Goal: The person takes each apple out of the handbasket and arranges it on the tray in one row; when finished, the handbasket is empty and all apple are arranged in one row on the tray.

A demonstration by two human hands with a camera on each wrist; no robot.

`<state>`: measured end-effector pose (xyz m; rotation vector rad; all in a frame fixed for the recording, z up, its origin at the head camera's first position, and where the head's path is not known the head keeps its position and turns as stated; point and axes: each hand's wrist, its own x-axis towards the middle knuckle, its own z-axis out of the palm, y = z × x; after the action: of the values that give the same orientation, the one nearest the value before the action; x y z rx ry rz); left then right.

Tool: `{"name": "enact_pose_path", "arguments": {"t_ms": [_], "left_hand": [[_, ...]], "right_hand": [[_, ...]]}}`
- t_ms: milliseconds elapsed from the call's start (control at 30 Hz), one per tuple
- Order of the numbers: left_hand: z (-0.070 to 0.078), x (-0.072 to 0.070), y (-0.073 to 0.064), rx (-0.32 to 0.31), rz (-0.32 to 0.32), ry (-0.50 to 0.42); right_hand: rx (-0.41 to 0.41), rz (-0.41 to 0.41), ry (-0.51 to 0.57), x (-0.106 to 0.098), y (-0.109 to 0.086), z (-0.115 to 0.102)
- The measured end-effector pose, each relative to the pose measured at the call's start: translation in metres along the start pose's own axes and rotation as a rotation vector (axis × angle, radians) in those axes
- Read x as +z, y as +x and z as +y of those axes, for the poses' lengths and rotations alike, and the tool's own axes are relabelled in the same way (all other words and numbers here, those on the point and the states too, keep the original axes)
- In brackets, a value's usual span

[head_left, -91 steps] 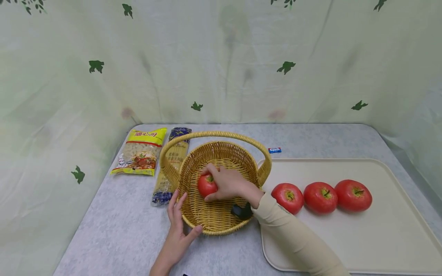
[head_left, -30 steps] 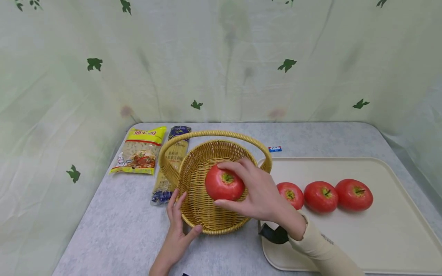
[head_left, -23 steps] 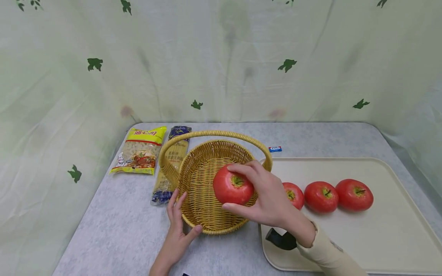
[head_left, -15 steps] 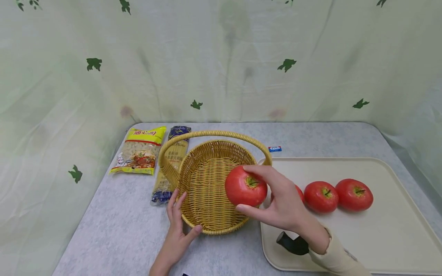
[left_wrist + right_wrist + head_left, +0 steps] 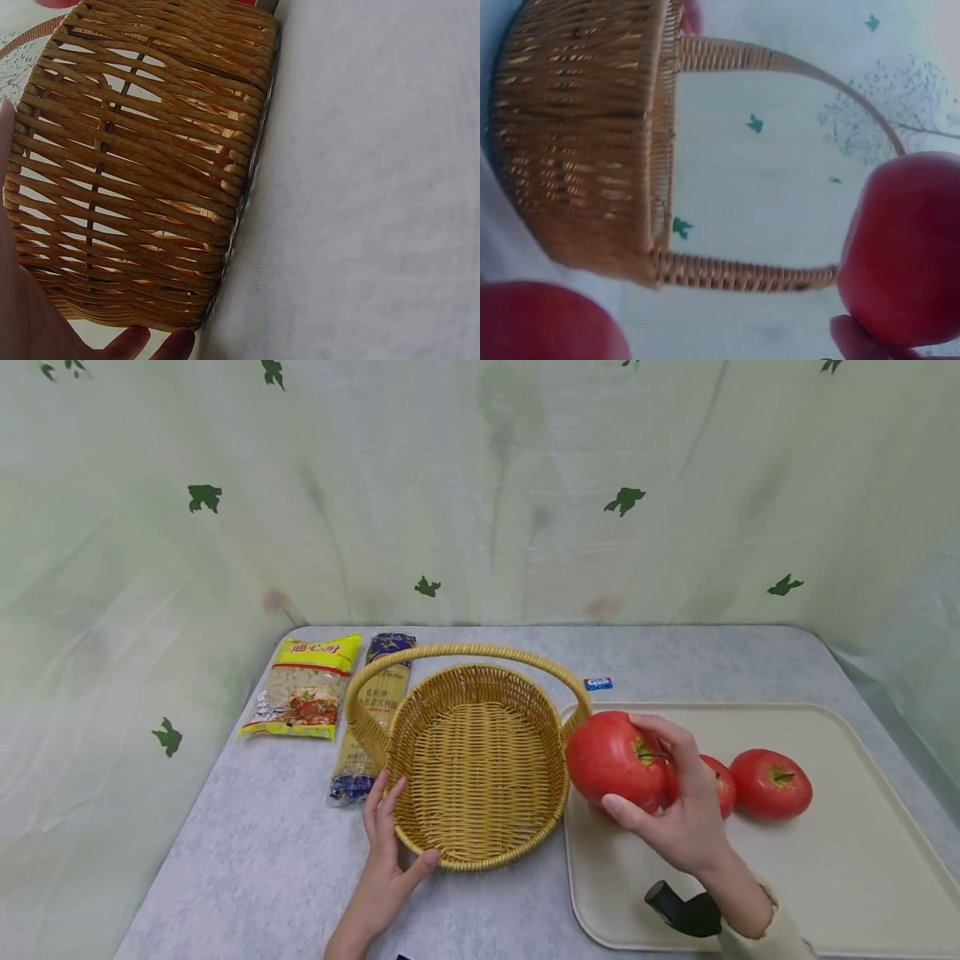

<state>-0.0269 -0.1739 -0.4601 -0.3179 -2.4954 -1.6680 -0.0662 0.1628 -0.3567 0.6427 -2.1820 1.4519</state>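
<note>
A red apple (image 5: 611,760) is gripped between the thumb and fingers of my right hand (image 5: 693,814), above the left side of the beige tray (image 5: 750,893). The right wrist view shows that held apple (image 5: 907,247) raised beside the basket, with another apple (image 5: 547,322) lower left. My left hand (image 5: 386,872) rests spread against the near left side of the wicker basket (image 5: 480,777), whose inside is bare. Woven basket wall (image 5: 135,172) fills much of the left wrist view. On the tray sit a right-hand apple (image 5: 771,783) and a partly covered apple (image 5: 722,785); the leftmost one is mostly hidden.
A yellow macaroni bag (image 5: 306,689) and a spaghetti pack (image 5: 382,693) lie left of the basket. Behind the tray is a small blue packet (image 5: 597,683). The basket's tall handle (image 5: 472,650) arches over it. A patterned curtain (image 5: 480,493) surrounds the table.
My right hand has lifted the apple out of the basket and carried it right, over the tray's left part. My left hand and the basket have stayed put.
</note>
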Motion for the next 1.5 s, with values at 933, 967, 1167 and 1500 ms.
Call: {"name": "enact_pose_path", "arguments": {"t_ms": [933, 967, 1167, 1500], "left_hand": [[0.0, 0.001, -0.001, 0.013, 0.011, 0.032], [0.0, 0.001, -0.001, 0.012, 0.011, 0.032], [0.001, 0.001, -0.001, -0.002, 0.011, 0.024], [0.001, 0.0, -0.002, 0.009, 0.005, 0.03]], "right_hand": [[0.274, 0.42, -0.142, -0.072, -0.024, 0.05], [0.283, 0.433, -0.142, -0.075, -0.025, 0.052], [0.38, 0.503, -0.16, -0.089, -0.028, 0.062], [0.559, 0.604, -0.252, -0.107, -0.034, 0.082]]}}
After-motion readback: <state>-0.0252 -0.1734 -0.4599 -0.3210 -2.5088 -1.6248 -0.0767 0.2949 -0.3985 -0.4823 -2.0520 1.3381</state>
